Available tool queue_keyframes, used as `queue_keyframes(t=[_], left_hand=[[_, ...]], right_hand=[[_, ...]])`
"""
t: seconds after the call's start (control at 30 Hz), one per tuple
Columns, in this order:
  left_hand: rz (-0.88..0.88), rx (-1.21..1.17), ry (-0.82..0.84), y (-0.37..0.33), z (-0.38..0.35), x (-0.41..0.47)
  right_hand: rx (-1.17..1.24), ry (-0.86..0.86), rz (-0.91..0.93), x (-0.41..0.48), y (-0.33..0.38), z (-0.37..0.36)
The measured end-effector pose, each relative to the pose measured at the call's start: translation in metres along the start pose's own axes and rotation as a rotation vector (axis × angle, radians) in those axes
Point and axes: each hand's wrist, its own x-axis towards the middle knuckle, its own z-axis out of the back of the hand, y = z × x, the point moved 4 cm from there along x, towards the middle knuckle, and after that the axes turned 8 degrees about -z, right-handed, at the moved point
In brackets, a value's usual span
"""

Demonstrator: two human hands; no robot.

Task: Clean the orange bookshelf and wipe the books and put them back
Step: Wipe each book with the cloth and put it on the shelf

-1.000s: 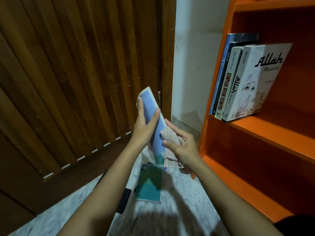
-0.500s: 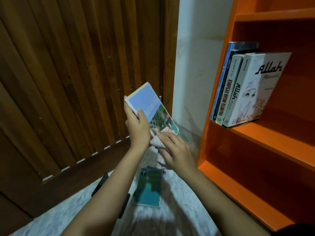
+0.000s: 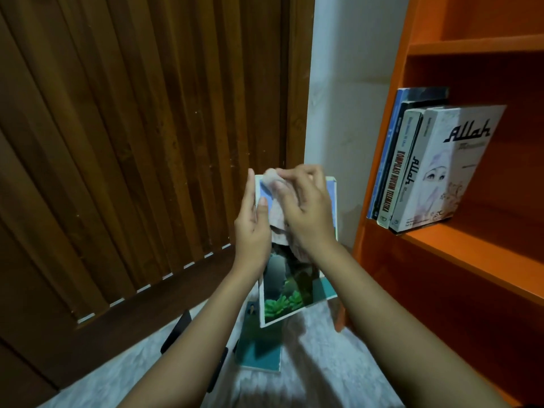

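My left hand (image 3: 253,228) grips the left edge of a book with a blue and green cover (image 3: 294,293), held up with its front facing me. My right hand (image 3: 306,213) presses a pale pink cloth (image 3: 276,213) against the top of that cover. The orange bookshelf (image 3: 459,260) stands at the right. On its middle shelf several books lean to the left, the front one a white book with "Allah" on it (image 3: 441,169). More books lie on the floor below my hands, the top one teal (image 3: 259,346).
A dark wooden slatted door (image 3: 141,142) fills the left side. A white wall strip (image 3: 350,113) sits between door and shelf. The floor (image 3: 306,375) is pale marble. A dark flat object (image 3: 179,328) lies on the floor left of the teal book.
My left hand turned the book so its cover faces me upright. My right hand moved up with the cloth onto the top of the cover.
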Motion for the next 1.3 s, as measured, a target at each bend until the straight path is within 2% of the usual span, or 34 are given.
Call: queue_keyframes(t=[0.07, 0.13, 0.17, 0.27, 0.33, 0.4, 0.53, 0.6, 0.63, 0.73, 0.77, 0.87, 1.0, 1.07, 1.2, 1.3], left_hand=[[-0.025, -0.031, -0.012, -0.003, -0.001, 0.001], [-0.010, -0.107, -0.027, -0.005, 0.003, 0.003], [0.004, -0.155, -0.025, -0.007, 0.005, 0.004], [0.025, -0.234, 0.001, -0.013, 0.010, 0.005], [0.014, -0.233, 0.030, -0.016, 0.009, 0.004], [0.010, -0.239, 0.047, -0.014, 0.003, 0.005], [0.028, -0.217, -0.020, -0.003, -0.009, 0.008], [0.068, -0.261, -0.055, 0.001, -0.007, 0.009], [0.082, -0.276, -0.064, 0.003, -0.005, 0.010], [0.094, -0.277, -0.083, 0.003, 0.002, 0.010], [0.091, -0.279, -0.094, 0.003, 0.002, 0.010], [0.101, -0.286, -0.142, 0.006, -0.006, 0.011], [0.105, -0.224, -0.270, 0.012, -0.012, 0.012], [0.121, -0.200, -0.330, 0.018, -0.008, 0.014], [0.140, -0.217, -0.459, 0.024, 0.008, 0.014], [0.147, -0.216, -0.594, 0.027, 0.016, 0.018]], right_hand=[[-0.106, -0.015, 0.152, 0.005, 0.015, -0.006], [-0.137, -0.050, 0.170, 0.011, 0.010, -0.003], [-0.132, -0.091, 0.111, 0.014, 0.001, 0.002], [-0.077, -0.229, -0.337, 0.021, -0.049, 0.025], [-0.004, -0.340, -0.532, 0.016, -0.073, 0.043], [0.052, -0.378, -0.514, 0.009, -0.072, 0.046], [0.046, -0.194, -0.157, -0.018, -0.034, 0.013], [0.013, -0.165, -0.084, -0.026, -0.037, 0.010], [-0.006, -0.177, -0.146, -0.026, -0.047, 0.015], [-0.098, -0.227, -0.523, -0.030, -0.094, 0.036], [-0.120, -0.249, -0.580, -0.033, -0.103, 0.041], [-0.088, -0.272, -0.498, -0.040, -0.088, 0.040], [-0.057, -0.084, -0.156, -0.065, -0.044, 0.009], [-0.109, -0.020, -0.073, -0.075, -0.050, 0.004], [-0.069, -0.147, -0.436, -0.074, -0.086, 0.029], [-0.083, -0.104, -0.458, -0.082, -0.078, 0.021]])
